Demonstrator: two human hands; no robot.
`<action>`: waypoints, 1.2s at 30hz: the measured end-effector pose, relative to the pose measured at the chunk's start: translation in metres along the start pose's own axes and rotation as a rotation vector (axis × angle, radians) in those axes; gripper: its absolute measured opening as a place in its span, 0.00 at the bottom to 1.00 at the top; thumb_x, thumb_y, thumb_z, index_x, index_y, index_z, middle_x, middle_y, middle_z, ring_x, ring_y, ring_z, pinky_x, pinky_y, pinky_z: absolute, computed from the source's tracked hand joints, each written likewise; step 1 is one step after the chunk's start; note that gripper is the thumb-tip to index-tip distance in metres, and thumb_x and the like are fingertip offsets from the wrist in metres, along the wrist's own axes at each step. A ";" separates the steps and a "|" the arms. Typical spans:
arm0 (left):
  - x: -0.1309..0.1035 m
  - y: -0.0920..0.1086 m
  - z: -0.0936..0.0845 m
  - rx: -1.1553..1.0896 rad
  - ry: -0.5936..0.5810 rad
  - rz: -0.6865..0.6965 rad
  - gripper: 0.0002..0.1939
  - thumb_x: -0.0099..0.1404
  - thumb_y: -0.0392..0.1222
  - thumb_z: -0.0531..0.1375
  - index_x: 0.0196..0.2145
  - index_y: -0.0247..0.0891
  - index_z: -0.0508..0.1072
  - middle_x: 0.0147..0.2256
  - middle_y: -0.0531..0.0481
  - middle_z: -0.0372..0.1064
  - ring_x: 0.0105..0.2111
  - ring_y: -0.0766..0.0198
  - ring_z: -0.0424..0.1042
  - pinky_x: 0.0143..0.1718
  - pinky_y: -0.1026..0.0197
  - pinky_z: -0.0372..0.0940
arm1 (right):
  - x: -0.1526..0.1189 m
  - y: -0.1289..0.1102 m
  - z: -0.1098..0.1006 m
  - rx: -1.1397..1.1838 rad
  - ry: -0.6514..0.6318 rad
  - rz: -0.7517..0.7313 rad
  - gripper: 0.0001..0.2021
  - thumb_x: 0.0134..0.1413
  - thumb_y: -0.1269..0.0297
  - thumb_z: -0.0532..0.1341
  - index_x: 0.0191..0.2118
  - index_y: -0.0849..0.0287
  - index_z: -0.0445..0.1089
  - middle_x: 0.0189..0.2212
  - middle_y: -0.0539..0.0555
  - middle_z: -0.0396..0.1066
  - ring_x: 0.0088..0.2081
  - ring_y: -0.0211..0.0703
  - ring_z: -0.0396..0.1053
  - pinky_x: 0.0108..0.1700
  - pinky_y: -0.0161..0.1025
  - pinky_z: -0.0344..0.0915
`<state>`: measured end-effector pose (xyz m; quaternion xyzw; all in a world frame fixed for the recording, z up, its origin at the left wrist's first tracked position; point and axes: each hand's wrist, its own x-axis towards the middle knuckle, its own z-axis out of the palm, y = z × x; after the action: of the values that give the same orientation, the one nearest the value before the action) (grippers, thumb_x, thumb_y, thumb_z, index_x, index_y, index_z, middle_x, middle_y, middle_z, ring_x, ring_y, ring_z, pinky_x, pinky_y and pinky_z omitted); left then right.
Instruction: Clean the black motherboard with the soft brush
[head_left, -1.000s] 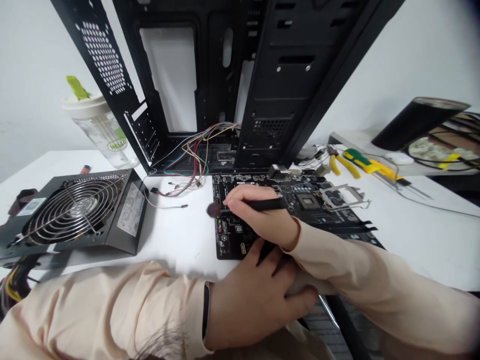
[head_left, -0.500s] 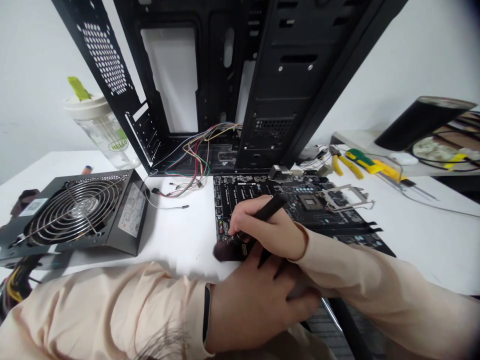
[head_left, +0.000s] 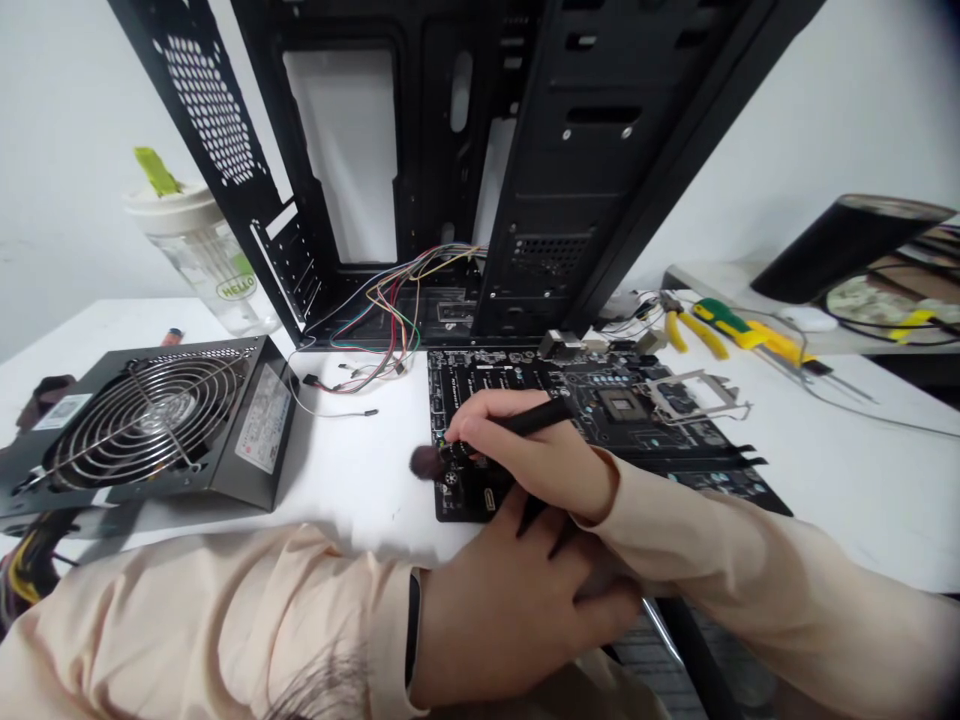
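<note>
A black brush [head_left: 541, 415] with a soft dark tip is held in my right hand [head_left: 536, 450], fingers wrapped round its handle. The brush tip is at the left edge of a black motherboard [head_left: 469, 500]. Below, my left hand [head_left: 517, 600] lies with fingers spread at the board's near edge, partly under my right wrist. The CPU socket [head_left: 622, 404] shows right of my right hand, and beside it a metal bracket [head_left: 694, 397] stands raised.
Behind the board stands an open black computer case [head_left: 585, 190] with thin coloured wires [head_left: 394, 300]. A power supply [head_left: 259, 430] and a lidded cup [head_left: 225, 270] are at left. Yellow-handled pliers [head_left: 697, 330] and screwdrivers [head_left: 772, 340] lie at right.
My right hand has shifted the brush tip up and slightly left, from the board's lower left corner to its left edge. The handle is more level. My left hand has stayed still.
</note>
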<state>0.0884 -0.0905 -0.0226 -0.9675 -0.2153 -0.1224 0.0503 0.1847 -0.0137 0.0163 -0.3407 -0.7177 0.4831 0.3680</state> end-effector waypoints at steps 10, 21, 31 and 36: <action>-0.001 0.001 -0.002 -0.001 -0.016 0.000 0.21 0.72 0.38 0.48 0.61 0.39 0.59 0.55 0.42 0.62 0.51 0.50 0.63 0.48 0.47 0.61 | -0.005 0.000 -0.001 -0.077 -0.104 -0.321 0.12 0.54 0.65 0.58 0.23 0.62 0.71 0.21 0.52 0.72 0.25 0.35 0.68 0.29 0.33 0.65; 0.002 0.001 -0.004 -0.024 -0.021 0.008 0.20 0.72 0.36 0.46 0.60 0.36 0.60 0.54 0.43 0.64 0.49 0.52 0.64 0.45 0.52 0.62 | -0.006 -0.001 0.000 -0.055 -0.151 -0.242 0.14 0.54 0.65 0.57 0.20 0.61 0.69 0.18 0.50 0.67 0.23 0.33 0.63 0.27 0.33 0.62; 0.002 0.000 -0.003 -0.023 -0.026 -0.011 0.20 0.73 0.38 0.46 0.60 0.39 0.60 0.54 0.45 0.63 0.51 0.49 0.62 0.47 0.47 0.61 | -0.005 -0.004 -0.006 -0.084 -0.131 -0.103 0.16 0.52 0.64 0.56 0.16 0.61 0.64 0.14 0.48 0.61 0.19 0.31 0.57 0.21 0.31 0.55; 0.002 0.000 -0.004 -0.018 -0.029 -0.005 0.20 0.73 0.37 0.47 0.60 0.38 0.60 0.55 0.43 0.63 0.51 0.49 0.63 0.49 0.45 0.60 | -0.008 -0.006 -0.004 -0.010 -0.079 -0.046 0.15 0.51 0.63 0.55 0.17 0.61 0.65 0.15 0.49 0.63 0.20 0.32 0.59 0.21 0.31 0.56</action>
<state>0.0895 -0.0904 -0.0183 -0.9691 -0.2171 -0.1105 0.0382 0.1915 -0.0206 0.0219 -0.3068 -0.7417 0.4840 0.3486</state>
